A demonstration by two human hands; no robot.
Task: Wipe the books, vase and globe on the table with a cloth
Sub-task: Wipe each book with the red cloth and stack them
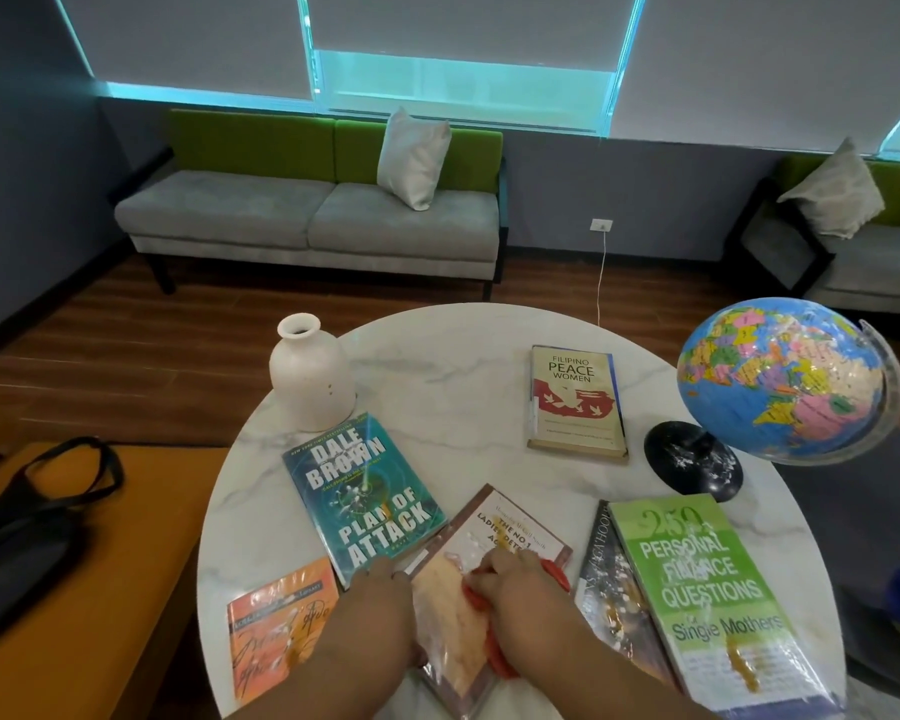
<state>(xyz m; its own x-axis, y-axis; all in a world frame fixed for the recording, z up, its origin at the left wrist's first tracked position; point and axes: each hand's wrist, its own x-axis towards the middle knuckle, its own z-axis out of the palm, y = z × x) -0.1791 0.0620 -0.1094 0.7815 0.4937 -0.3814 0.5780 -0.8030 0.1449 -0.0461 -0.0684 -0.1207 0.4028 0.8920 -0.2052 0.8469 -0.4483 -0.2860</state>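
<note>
Several books lie on a round white marble table (437,387). My right hand (520,589) presses a red cloth (494,659) onto the cream-covered book (510,537) at the front middle. My left hand (370,595) rests on that book's left edge, fingers curled over it. A teal book (359,491) lies to the left, an orange book (276,626) at the front left, and a green book (707,589) on top of a dark book (609,579) at the right. A cream and red book (575,402) lies farther back. A white vase (310,376) stands at the back left and a globe (780,376) at the right.
An orange seat with a black bag (27,517) sits left of the table. A grey and green sofa (313,210) with a pillow stands against the far wall, another sofa (853,241) at the right. A white cable (601,272) hangs from a wall socket.
</note>
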